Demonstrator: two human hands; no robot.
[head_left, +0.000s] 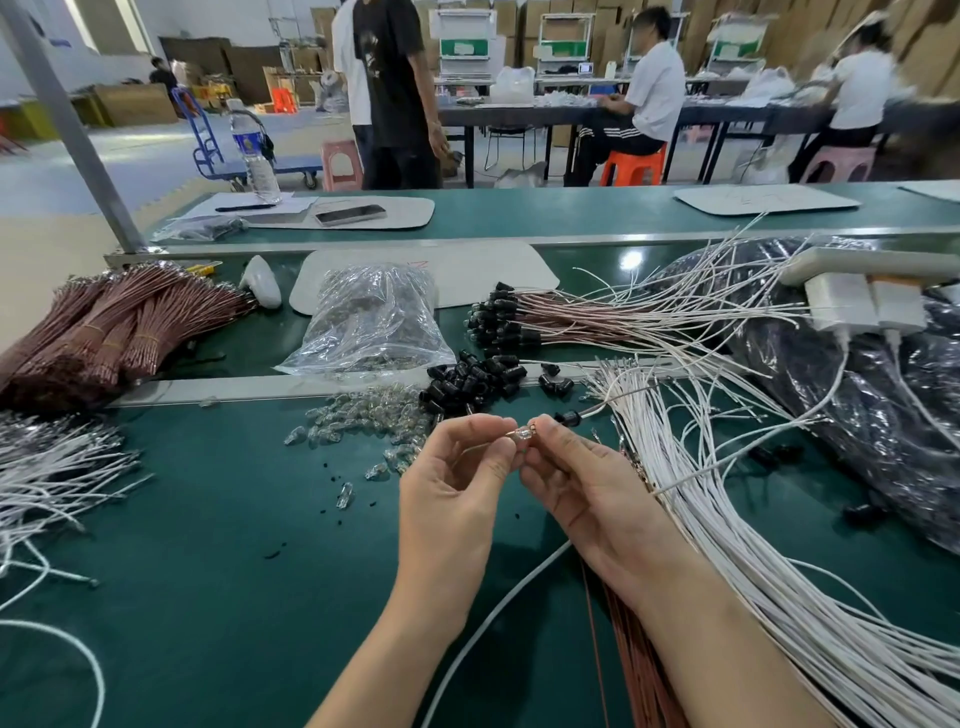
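Above the green table (234, 545), my left hand (457, 483) and my right hand (587, 483) meet fingertip to fingertip. Between them sits a small clear glass bulb (522, 434); my left thumb and forefinger pinch it. My right fingers pinch the metal terminals of a wire at the bulb's base. That wire runs through a black socket cap (569, 417) just right of my right fingertips and on into a white lead (613, 400). A loose heap of clear bulbs (363, 421) and a heap of black caps (472, 382) lie just beyond my hands.
White wires (753, 545) fan out at the right, brown wires (639, 665) beneath my right forearm. Finished capped leads (519, 322), a plastic bag of bulbs (371, 322), bundled brown wires (104, 338), more white wires (47, 478) and a black bag (857, 389) ring the work area. People work at the far tables.
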